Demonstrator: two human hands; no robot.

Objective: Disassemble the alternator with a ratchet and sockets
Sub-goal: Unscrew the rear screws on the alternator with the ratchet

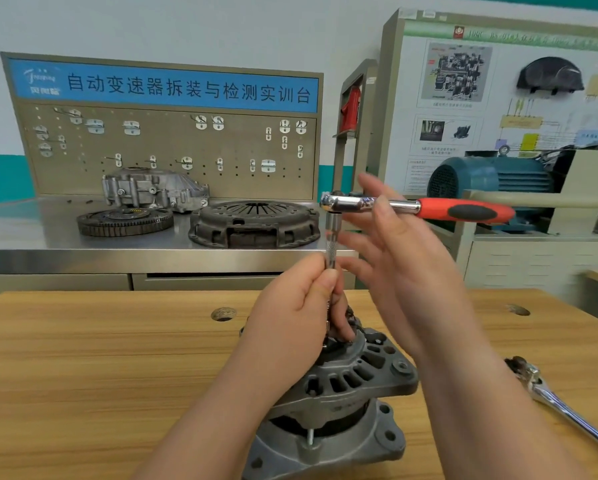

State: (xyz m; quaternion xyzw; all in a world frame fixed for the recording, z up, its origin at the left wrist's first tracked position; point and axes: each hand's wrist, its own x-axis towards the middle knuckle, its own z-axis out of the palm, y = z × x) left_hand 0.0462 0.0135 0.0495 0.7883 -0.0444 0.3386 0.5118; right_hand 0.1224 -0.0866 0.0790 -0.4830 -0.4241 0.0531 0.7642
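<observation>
Head view: alternator (342, 403) upright on wooden table (100, 358), centre-front. Left hand (290, 317) curled round vertical socket extension (332, 244) planted on its top. Right hand (404, 258) fingers straight, spread at neck of red-handled ratchet (463, 210) (horizontal, atop extension). Chrome wrench (560, 407) lies right.

A clutch cover (254, 221), flywheel (124, 221) and gearbox housing (152, 190) sit on the steel bench (31, 237).

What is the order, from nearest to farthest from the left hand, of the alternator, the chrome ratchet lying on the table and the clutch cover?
1. alternator, directly under the left hand.
2. chrome ratchet, on the wooden table, right side.
3. clutch cover, behind on the steel bench.
</observation>
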